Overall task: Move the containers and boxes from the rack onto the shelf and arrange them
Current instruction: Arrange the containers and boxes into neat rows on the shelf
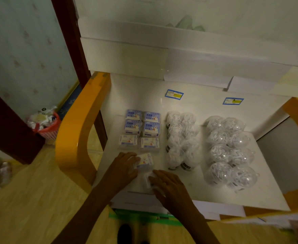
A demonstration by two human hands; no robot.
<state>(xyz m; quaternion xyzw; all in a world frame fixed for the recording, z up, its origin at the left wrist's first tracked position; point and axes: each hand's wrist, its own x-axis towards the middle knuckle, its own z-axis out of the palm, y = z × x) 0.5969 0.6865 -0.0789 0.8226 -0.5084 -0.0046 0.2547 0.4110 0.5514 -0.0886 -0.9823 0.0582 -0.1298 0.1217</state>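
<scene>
On the white shelf (215, 192), several small flat boxes (142, 128) with blue and white labels lie in two columns at the left. My left hand (124, 169) grips one more such box (144, 161) at the front of the left column. My right hand (169, 188) rests on a clear box (147, 181) just in front of it, fingers spread over it. Clear round containers of white items stand in two groups: a middle group (181, 140) and a right group (230, 150).
Orange side frames (77, 131) flank the shelf. Two blue price tags (174, 94) stick on the shelf's back part. An upper white shelf (127, 55) overhangs behind. A red basket (47, 127) full of waste stands on the floor at the left.
</scene>
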